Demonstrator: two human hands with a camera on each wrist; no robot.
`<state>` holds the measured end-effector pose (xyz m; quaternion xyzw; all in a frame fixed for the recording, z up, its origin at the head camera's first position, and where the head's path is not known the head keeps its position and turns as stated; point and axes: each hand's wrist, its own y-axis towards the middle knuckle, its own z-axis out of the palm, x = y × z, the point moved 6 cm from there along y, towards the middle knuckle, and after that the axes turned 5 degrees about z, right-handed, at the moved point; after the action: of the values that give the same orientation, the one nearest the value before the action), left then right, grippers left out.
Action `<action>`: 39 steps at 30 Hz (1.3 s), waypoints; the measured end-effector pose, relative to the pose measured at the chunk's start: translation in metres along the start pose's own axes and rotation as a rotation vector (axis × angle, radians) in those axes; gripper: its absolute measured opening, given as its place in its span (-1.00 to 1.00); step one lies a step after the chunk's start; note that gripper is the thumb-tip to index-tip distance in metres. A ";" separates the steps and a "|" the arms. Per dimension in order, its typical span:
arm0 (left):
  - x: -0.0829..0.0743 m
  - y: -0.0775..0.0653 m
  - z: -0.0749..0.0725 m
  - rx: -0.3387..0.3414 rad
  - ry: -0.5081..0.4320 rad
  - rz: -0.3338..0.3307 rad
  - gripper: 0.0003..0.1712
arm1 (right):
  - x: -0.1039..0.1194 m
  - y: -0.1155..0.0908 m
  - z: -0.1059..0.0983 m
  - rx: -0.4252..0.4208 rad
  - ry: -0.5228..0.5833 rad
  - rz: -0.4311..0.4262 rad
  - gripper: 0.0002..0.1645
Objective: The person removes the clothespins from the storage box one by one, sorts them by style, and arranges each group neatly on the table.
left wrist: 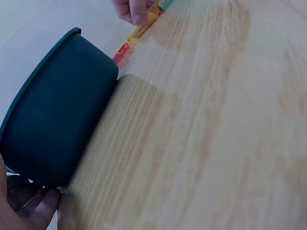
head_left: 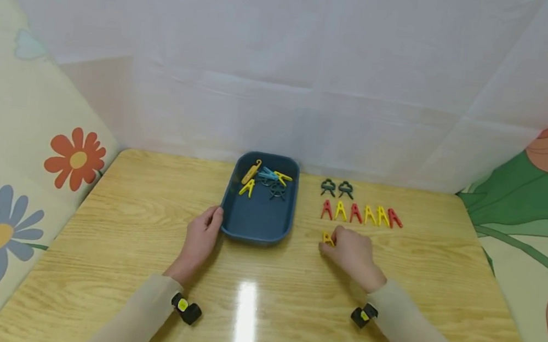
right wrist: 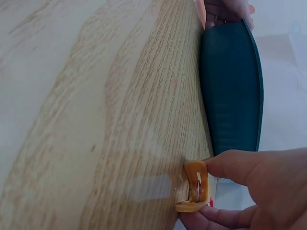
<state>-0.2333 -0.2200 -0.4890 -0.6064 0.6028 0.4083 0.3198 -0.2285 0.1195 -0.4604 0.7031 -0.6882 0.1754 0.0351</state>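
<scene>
The left hand point(head_left: 202, 234) grips the tray point(head_left: 255, 240) at its left wall, near the front left corner; the right hand point(head_left: 352, 254) is well apart from it and pinches an orange clip point(head_left: 328, 238) between thumb and fingers. The clip is at the table point(head_left: 300, 311), right of the tray's front right corner and in front of the row of red and yellow clips point(head_left: 356, 213). Two dark green clips point(head_left: 337, 188) lie behind that row, near the table's back edge; more clips point(head_left: 278, 191) lie in the tray, mostly toward its back edge. Possible faults: if the thumb and fingers press unevenly, the clip may twist or slip out of the pinch; if the right hand drifts toward the table's back edge, its knuckles may knock the row out of line; if the left hand pulls on the wall, the tray may slide or tip and shift its contents. The head view alone shows the tray's contents, since both wrist views show only its outer walls. The right wrist view shows the clip's metal spring point(right wrist: 197, 190), which the head view does not. Whether the clip bears on the table cannot be told.
</scene>
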 end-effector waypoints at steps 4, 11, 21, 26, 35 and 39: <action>0.001 0.001 0.000 0.022 -0.005 -0.002 -0.43 | 0.001 0.000 0.000 -0.008 -0.001 0.010 -0.57; 0.001 0.002 0.001 0.041 -0.027 -0.014 -0.39 | 0.001 0.002 -0.001 -0.009 0.009 0.011 -0.57; -0.001 0.002 0.001 0.042 -0.024 -0.011 -0.39 | -0.002 0.008 -0.010 0.002 0.057 -0.014 -0.57; 0.000 0.002 0.000 0.041 -0.019 -0.017 -0.40 | 0.008 0.013 -0.030 -0.036 0.083 -0.032 -0.54; -0.001 0.001 -0.001 0.027 -0.010 -0.005 -0.42 | 0.055 0.030 -0.068 -0.070 0.094 -0.099 -0.56; -0.001 0.000 0.000 0.018 -0.010 0.004 -0.44 | 0.081 0.045 -0.073 -0.079 0.063 -0.117 -0.58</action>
<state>-0.2331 -0.2194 -0.4879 -0.6000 0.6063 0.4065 0.3274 -0.2874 0.0609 -0.3763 0.7343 -0.6510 0.1678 0.0945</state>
